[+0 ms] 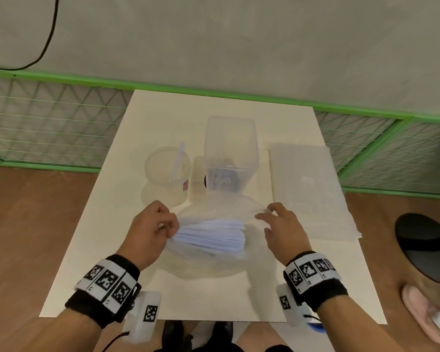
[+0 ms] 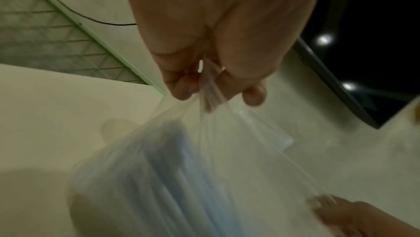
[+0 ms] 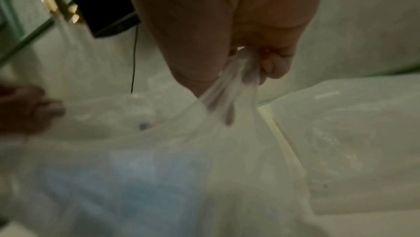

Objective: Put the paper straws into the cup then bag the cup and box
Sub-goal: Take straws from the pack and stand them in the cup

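A clear plastic bag (image 1: 214, 262) lies on the near middle of the white table (image 1: 163, 110), with a bundle of white paper straws (image 1: 211, 235) inside it. My left hand (image 1: 167, 226) pinches the bag's left edge. At the bag's right edge, my right hand (image 1: 263, 215) pinches the film. The wrist views show each pinch: the left hand (image 2: 216, 91) and the right hand (image 3: 247, 74) hold bunched film of the bag (image 2: 238, 142) (image 3: 227, 142). A clear cup (image 1: 163, 189) with one straw (image 1: 177, 161) stands at back left. The tall clear box (image 1: 230, 148) stands beside it.
A flat stack of clear plastic bags (image 1: 310, 189) lies at the table's right. A green wire fence (image 1: 48, 118) runs behind the table. On the wooden floor at the right are a black stool (image 1: 427, 247) and someone's foot in a pink slipper (image 1: 422, 313).
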The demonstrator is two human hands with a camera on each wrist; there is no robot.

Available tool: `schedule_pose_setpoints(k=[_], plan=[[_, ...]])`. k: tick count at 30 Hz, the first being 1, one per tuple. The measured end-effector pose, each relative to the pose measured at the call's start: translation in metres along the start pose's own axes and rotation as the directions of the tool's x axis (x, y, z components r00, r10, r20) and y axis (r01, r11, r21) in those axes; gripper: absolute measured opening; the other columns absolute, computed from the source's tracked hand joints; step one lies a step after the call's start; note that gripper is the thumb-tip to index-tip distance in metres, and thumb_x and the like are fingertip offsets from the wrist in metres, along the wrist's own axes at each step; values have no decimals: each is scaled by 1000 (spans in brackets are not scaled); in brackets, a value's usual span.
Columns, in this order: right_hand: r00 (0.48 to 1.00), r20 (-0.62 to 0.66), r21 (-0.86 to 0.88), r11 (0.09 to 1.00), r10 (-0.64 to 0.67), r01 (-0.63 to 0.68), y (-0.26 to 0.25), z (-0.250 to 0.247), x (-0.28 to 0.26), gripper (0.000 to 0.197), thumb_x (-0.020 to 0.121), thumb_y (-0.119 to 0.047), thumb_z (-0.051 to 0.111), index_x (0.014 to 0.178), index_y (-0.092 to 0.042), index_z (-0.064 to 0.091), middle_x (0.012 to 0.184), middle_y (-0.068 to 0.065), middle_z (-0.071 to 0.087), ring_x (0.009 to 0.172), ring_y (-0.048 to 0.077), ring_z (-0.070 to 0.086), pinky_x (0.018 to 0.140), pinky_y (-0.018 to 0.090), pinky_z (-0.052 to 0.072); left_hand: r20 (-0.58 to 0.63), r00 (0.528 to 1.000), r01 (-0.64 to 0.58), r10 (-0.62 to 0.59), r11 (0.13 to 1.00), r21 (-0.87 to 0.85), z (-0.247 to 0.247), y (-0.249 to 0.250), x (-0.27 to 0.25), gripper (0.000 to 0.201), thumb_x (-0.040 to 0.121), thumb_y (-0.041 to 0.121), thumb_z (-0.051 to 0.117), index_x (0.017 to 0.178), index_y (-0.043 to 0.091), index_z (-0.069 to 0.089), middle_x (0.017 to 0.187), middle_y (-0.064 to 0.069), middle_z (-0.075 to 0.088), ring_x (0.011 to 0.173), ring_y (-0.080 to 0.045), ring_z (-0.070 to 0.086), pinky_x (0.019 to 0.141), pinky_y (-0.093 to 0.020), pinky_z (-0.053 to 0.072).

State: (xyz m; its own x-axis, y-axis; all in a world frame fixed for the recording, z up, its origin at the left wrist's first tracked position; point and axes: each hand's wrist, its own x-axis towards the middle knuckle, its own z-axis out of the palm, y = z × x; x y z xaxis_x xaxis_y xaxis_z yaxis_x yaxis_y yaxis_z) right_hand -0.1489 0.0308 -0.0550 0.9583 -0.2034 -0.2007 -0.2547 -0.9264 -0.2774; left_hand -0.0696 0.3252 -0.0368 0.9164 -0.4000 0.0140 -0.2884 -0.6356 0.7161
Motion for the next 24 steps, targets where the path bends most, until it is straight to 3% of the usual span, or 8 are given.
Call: schedule_pose_setpoints(k=[3, 5, 8, 11, 13, 17, 21, 24], plan=[[995, 89, -168, 985, 38, -23, -6, 5, 0, 64, 83, 8, 52, 136, -28, 50, 136, 1, 33, 107, 24, 43, 74, 30, 51, 91, 996, -9, -17, 960, 281, 6, -12, -3, 54, 72, -24, 46, 69, 27, 65, 92, 5, 43, 75, -12, 43, 66, -24, 39], [992, 115, -217, 976, 56, -30, -12, 5, 1, 75, 81, 10, 52, 143, -30, 37, 142, 3, 25, 111, 26, 41, 75, 30, 51, 182, 964, 64, -194, 833, 549, 12, -15, -5, 52, 84, -6, 50, 113, 34, 66, 130, 0, 40, 102, -21, 44, 82, -29, 43], [981, 167, -208, 976, 98, -62, -17, 12, 3, 93, 80, 11, 55, 152, -33, 15, 156, 2, 7, 120, 30, 39, 87, 35, 51, 239, 885, 155, -400, 736, 659, 22, -19, 1, 83, 87, 5, 50, 151, 46, 16, 161, -11, 1, 133, -34, 34, 103, -38, 40], [958, 264, -100, 991, 116, -93, -19, 22, 4, 99, 83, 12, 47, 154, -38, -1, 162, 4, -3, 126, 33, 44, 93, 39, 50, 340, 780, 322, -525, 804, 500, 28, -30, 10, 93, 87, -4, 43, 152, 48, 0, 162, -18, -9, 138, -41, 33, 103, -41, 43], [939, 332, 7, 996, 85, -93, -21, 26, 4, 103, 83, 15, 42, 153, -42, -8, 163, 4, -7, 126, 36, 48, 93, 40, 50, 418, 746, 394, -518, 850, 350, 33, -34, 13, 94, 86, -7, 40, 153, 46, -1, 158, -26, 10, 120, -39, 49, 87, -34, 47], [910, 414, 200, 972, 27, -120, -21, 38, 4, 110, 81, 19, 39, 145, -52, -17, 162, 4, -15, 137, 34, 40, 98, 39, 47, 420, 793, 466, -441, 883, 48, 42, -40, 13, 94, 84, -8, 41, 150, 50, 9, 125, -14, 56, 108, -32, 58, 87, -35, 49], [935, 351, 305, 950, -44, -69, -12, 39, 6, 108, 81, 22, 36, 147, -52, -6, 161, -12, -7, 146, 25, 25, 109, 31, 34, 376, 829, 504, -415, 844, -180, 40, -42, 11, 92, 83, -12, 44, 145, 54, 28, 140, 7, 43, 140, -23, 38, 109, -40, 42], [948, 310, 352, 935, -66, -50, -6, 41, 5, 103, 80, 23, 33, 149, -46, 1, 153, -26, 4, 150, 14, 5, 119, 29, 17, 367, 816, 494, -447, 868, -40, 41, -36, 10, 90, 85, -4, 41, 150, 53, 15, 149, -8, 41, 131, -34, 46, 106, -39, 41]])
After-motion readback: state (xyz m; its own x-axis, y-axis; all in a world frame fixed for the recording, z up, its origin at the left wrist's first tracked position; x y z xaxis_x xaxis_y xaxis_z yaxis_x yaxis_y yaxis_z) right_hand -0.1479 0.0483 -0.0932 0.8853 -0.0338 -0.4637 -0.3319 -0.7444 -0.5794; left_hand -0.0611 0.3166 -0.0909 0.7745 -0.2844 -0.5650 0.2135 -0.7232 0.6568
